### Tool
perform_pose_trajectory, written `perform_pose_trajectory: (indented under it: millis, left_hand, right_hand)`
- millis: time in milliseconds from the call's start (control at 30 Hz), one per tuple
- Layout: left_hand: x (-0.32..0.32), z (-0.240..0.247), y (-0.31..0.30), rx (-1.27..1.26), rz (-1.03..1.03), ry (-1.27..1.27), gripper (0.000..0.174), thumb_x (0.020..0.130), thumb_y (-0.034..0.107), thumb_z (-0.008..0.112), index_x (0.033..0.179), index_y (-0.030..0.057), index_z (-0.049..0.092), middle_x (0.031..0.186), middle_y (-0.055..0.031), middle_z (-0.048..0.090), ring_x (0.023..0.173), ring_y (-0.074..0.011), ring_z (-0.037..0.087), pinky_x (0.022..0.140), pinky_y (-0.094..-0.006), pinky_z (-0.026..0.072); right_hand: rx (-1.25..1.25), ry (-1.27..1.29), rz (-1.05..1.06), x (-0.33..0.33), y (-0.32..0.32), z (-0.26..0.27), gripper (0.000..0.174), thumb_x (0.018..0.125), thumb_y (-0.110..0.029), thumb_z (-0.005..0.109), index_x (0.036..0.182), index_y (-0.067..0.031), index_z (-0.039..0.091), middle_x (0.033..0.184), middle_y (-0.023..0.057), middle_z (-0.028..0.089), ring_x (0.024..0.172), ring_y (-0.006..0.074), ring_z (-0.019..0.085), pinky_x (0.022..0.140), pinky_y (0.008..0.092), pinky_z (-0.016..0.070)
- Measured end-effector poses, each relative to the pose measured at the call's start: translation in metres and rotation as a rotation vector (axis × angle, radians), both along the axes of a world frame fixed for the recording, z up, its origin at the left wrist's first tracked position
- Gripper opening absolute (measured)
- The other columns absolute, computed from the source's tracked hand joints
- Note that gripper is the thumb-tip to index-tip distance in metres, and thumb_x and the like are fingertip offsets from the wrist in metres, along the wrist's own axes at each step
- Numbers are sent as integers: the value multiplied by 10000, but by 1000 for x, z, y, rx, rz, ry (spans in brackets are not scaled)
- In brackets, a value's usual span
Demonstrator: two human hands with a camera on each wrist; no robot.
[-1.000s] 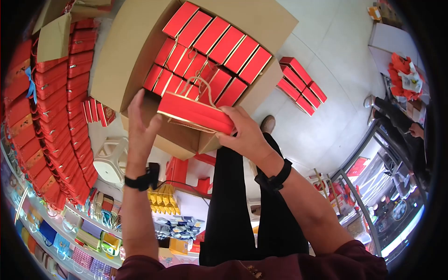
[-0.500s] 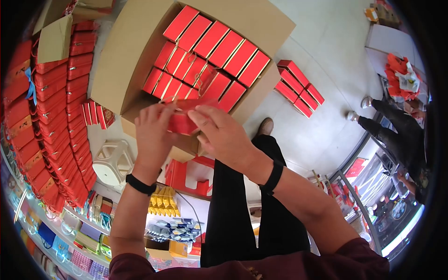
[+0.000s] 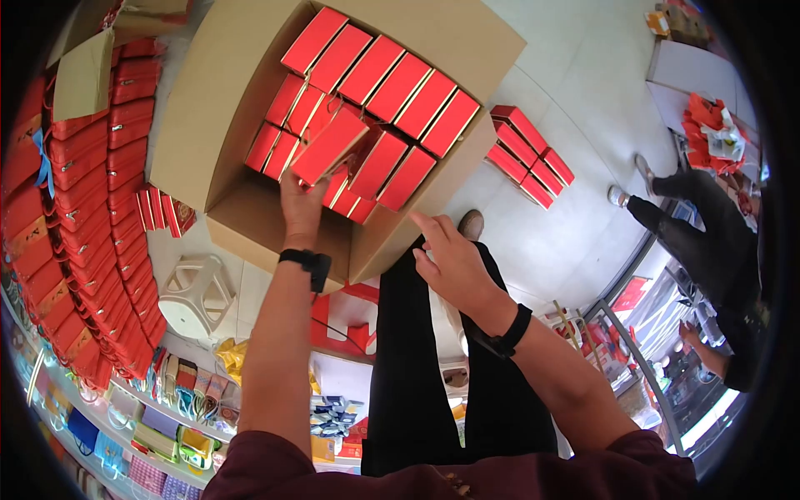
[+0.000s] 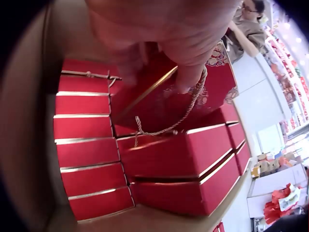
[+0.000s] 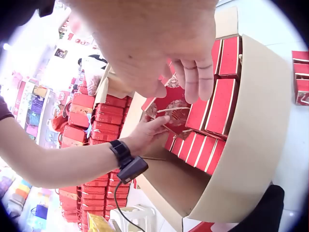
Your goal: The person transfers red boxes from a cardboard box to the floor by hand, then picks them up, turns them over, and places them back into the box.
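A big open cardboard carton [image 3: 218, 96] stands on a pale floor, its flaps folded outward. Along the left side of the head view run long rows of red cases [image 3: 87, 225]. At the far right, a bystander [image 3: 708, 242] in dark trousers is partly visible. Inside the carton, red boxes [image 3: 398, 87] with gold edges are packed tightly in rows. Between the carton and the cases sits a white plastic stool [image 3: 185, 310], and on the floor right of the carton lies a small block of matching floor boxes [image 3: 533, 158].

The held box [image 3: 333, 146], also red, is tilted inside the carton, at the near side of the packed rows; whether it touches them is unclear. The left hand [image 3: 302, 204] pinches its lower end, thumb on a patterned face. The right hand [image 3: 454, 262] is beside the carton's near edge, holding nothing, its fingers loosely extended and a little spread. Smallest is a twisted cord handle [image 4: 192, 104], looping from the held box.
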State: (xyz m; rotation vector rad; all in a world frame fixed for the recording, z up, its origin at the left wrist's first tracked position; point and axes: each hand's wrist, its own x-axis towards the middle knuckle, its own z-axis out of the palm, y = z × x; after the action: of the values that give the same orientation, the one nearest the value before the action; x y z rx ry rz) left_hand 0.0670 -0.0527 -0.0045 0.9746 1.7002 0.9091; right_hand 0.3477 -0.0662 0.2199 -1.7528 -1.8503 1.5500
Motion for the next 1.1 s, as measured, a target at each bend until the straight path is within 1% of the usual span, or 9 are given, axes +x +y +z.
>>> perform_pose_trajectory:
  millis: [167, 200, 333, 433, 600, 733, 867, 1000, 1100]
  left_hand:
    - [28, -14, 6, -305, -237, 154, 731, 859, 27, 759, 1506, 118, 431, 1332, -161, 581, 1228, -280, 598, 1000, -375, 506]
    - [24, -16, 9, -248, -277, 164, 713, 901, -2, 682, 1540, 147, 403, 1399, -183, 552, 1277, -330, 572, 1035, -388, 495]
    - [-3, 0, 31, -262, -453, 445, 574, 961, 25, 558, 1515, 133, 453, 1456, -172, 529, 1264, -311, 578, 1037, -401, 506]
    - [-12, 42, 44, -581, -91, -320, 535, 966, 114, 561, 1496, 121, 491, 1419, -127, 560, 1264, -285, 569, 1008, -451, 522]
    - [-5, 67, 56, -517, -390, 137, 722, 968, 545, 586, 1534, 119, 447, 1445, -139, 539, 1302, -276, 544, 961, -462, 524]
    - [37, 65, 67, -602, -292, -1, 737, 995, 550, 549, 1503, 26, 456, 1456, -210, 544, 1354, -310, 512, 1137, -388, 375]
    - [43, 14, 66, -409, -437, 217, 730, 1005, 600, 488, 1531, 98, 420, 1408, -176, 545, 1253, -299, 561, 912, -417, 550]
    - [43, 32, 57, -551, -331, 3, 703, 1024, 580, 458, 1555, 124, 391, 1514, -192, 448, 1303, -345, 522, 883, -440, 568]
    - [30, 25, 54, -505, -369, 93, 761, 1032, 593, 426, 1569, 62, 338, 1533, -228, 419, 1360, -385, 467, 1039, -452, 488]
  right_hand:
    - [-42, -12, -19, 8, -10, -14, 527, 895, -78, 635, 1395, -71, 470, 1155, 180, 559, 931, 407, 635, 798, 460, 558]
    - [-41, -15, -21, 10, -11, -16, 527, 894, -78, 635, 1394, -70, 469, 1151, 180, 559, 925, 409, 636, 792, 461, 560]
    - [-49, -23, -38, 19, -12, -20, 518, 892, -76, 635, 1384, -69, 470, 1140, 182, 560, 909, 414, 639, 770, 462, 570]
    - [-55, -30, -58, 27, -16, -27, 509, 894, -78, 634, 1376, -69, 473, 1135, 184, 563, 906, 417, 639, 761, 465, 572]
    - [-89, -44, -74, 46, -22, -31, 494, 903, -89, 633, 1370, -63, 475, 1123, 191, 569, 896, 416, 640, 758, 465, 568]
    - [-132, -28, -109, 61, -28, -32, 479, 909, -95, 632, 1361, -55, 478, 1112, 193, 575, 889, 407, 644, 762, 460, 564]
    - [-138, -28, -143, 74, -38, -34, 463, 910, -93, 632, 1347, -52, 486, 1095, 191, 582, 880, 399, 645, 760, 460, 560]
    - [-144, -15, -172, 83, -43, -37, 447, 908, -108, 633, 1329, -51, 494, 1080, 191, 590, 905, 407, 640, 771, 470, 553]
    - [-113, -15, -206, 91, -57, -43, 430, 909, -129, 628, 1311, -48, 500, 1091, 201, 591, 954, 426, 632, 798, 482, 547]
